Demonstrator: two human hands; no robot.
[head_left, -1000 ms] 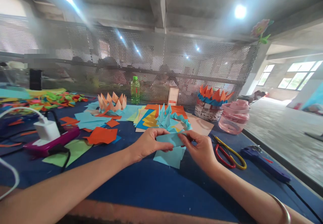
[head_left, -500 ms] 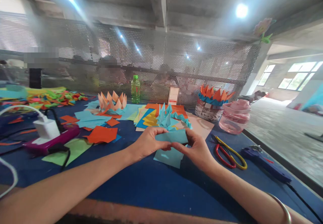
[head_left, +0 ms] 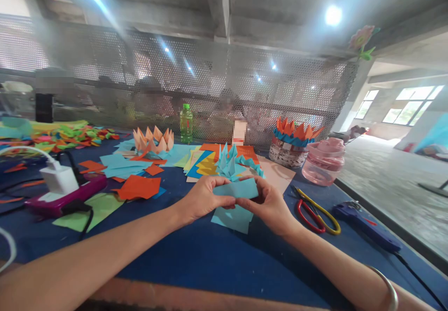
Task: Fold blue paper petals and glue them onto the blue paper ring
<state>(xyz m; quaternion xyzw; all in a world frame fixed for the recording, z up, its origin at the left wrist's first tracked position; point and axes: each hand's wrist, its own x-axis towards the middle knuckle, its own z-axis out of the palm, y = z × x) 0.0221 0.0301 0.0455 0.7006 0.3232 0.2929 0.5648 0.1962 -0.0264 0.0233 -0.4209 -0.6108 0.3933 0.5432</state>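
In my view, the narrow light-blue paper strip [head_left: 238, 189] is pinched between the fingers of the left hand [head_left: 200, 201] and right hand [head_left: 272, 207], above square light-blue paper [head_left: 231, 220]; spiky light-blue folded paper [head_left: 227, 164] stands just beyond, red-and-yellow-handled scissors [head_left: 321, 216] rightward.

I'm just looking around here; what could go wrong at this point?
The light-blue paper is held off the table between left hand and right hand, so any crease made there might come out crooked. The scissors lie close beside the right forearm; a sideways move could bump them. The pink jar stands near the table's edge and might be knocked off.
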